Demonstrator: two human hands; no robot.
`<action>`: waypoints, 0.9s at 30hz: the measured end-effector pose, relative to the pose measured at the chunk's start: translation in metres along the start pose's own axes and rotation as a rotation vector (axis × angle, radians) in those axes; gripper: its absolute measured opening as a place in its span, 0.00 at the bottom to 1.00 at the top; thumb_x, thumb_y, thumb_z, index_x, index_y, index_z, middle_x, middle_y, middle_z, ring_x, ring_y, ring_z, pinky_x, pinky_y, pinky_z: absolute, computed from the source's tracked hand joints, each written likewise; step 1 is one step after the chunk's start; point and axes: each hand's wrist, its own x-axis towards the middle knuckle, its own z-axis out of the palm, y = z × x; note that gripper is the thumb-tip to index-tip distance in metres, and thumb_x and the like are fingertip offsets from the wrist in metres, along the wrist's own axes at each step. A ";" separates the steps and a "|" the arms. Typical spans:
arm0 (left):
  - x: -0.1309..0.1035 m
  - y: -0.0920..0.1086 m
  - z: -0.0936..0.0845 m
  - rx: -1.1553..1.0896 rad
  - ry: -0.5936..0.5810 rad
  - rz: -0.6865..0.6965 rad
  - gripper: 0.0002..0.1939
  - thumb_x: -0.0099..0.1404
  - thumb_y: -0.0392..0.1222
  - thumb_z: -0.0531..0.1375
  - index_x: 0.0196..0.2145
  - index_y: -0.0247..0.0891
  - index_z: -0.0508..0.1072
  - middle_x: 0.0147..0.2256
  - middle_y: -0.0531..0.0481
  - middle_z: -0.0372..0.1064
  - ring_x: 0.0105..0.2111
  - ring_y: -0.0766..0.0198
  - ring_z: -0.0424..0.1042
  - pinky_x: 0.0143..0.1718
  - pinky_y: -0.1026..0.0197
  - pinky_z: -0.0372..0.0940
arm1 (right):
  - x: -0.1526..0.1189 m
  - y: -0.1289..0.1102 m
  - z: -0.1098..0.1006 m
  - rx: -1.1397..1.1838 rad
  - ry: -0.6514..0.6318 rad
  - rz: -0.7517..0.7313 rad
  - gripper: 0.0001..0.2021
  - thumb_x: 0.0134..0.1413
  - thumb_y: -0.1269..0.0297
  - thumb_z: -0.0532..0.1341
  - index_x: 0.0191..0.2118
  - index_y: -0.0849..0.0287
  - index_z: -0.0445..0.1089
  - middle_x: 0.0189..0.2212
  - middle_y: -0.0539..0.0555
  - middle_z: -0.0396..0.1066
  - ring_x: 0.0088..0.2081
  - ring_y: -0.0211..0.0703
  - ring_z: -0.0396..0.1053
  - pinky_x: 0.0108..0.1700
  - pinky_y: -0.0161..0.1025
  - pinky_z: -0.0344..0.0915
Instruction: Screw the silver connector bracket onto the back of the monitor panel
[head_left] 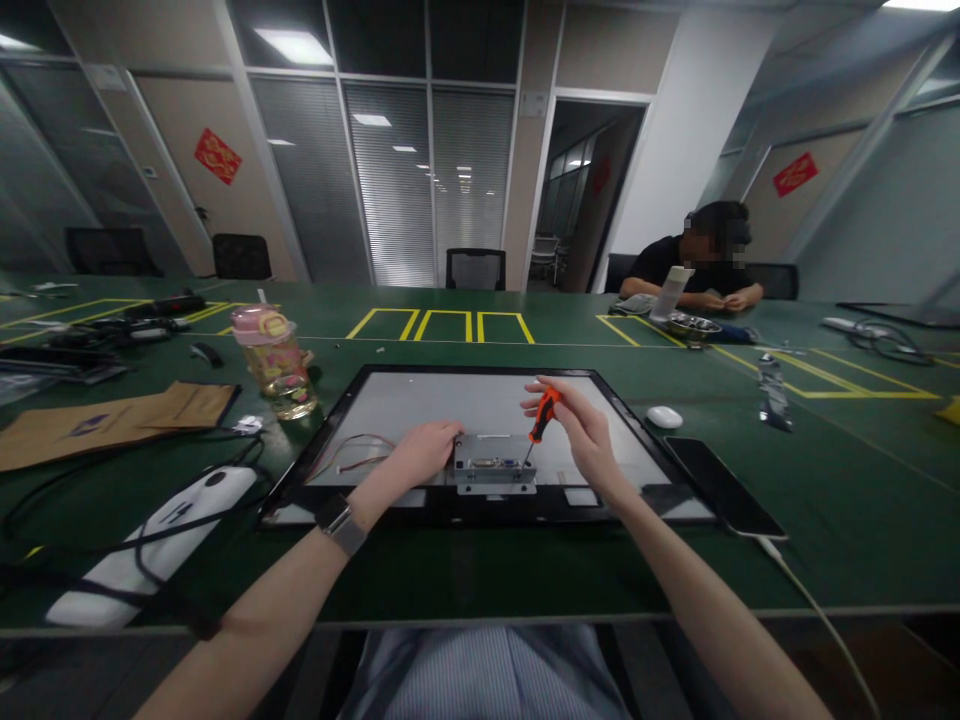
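A display panel (420, 400) with a black frame and a grey back lies flat before me. On its near middle sits a grey metal box (469, 448) with a row of video ports along its near side. My left hand (426, 452) is closed on the box's left end; its fingertips are partly hidden. Between the fingers of my right hand (585, 428) is an orange and black screwdriver (545, 412), tilted, its tip down at the right end of the port row. Whether the tip sits in a screw is too small to tell. Thin cables (352, 452) lie left of the box.
A drink bottle (274, 360), paper bag (112, 420) and white power strip (157, 545) with black cables are on the left. Right of the panel lie a phone (724, 487) on a cable and a white mouse (664, 417). Another person (694, 260) sits across the table.
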 end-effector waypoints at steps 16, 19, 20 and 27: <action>0.001 -0.001 0.002 0.011 0.001 -0.001 0.17 0.69 0.33 0.47 0.51 0.37 0.69 0.48 0.42 0.74 0.48 0.55 0.73 0.50 0.55 0.66 | -0.001 0.008 0.003 0.089 0.054 0.067 0.17 0.63 0.61 0.54 0.56 0.49 0.66 0.45 0.55 0.72 0.41 0.45 0.74 0.47 0.51 0.72; 0.000 0.000 0.002 0.017 0.005 -0.007 0.17 0.70 0.33 0.47 0.51 0.37 0.69 0.47 0.41 0.74 0.48 0.55 0.74 0.50 0.54 0.66 | -0.001 0.013 0.005 -0.030 0.181 0.057 0.12 0.55 0.61 0.63 0.46 0.52 0.71 0.36 0.51 0.70 0.36 0.42 0.71 0.44 0.45 0.72; 0.000 0.000 0.002 0.018 0.005 -0.008 0.17 0.70 0.33 0.47 0.51 0.37 0.69 0.47 0.41 0.74 0.48 0.55 0.74 0.50 0.54 0.66 | -0.001 0.014 0.005 -0.073 0.223 0.038 0.10 0.53 0.61 0.65 0.42 0.52 0.72 0.34 0.51 0.68 0.35 0.41 0.69 0.42 0.43 0.72; 0.000 0.001 -0.001 0.008 -0.012 -0.007 0.17 0.70 0.33 0.47 0.50 0.37 0.69 0.47 0.41 0.74 0.47 0.55 0.73 0.49 0.55 0.66 | -0.005 0.006 0.006 -0.067 0.103 -0.007 0.15 0.66 0.62 0.50 0.54 0.51 0.67 0.44 0.55 0.71 0.42 0.45 0.72 0.48 0.49 0.69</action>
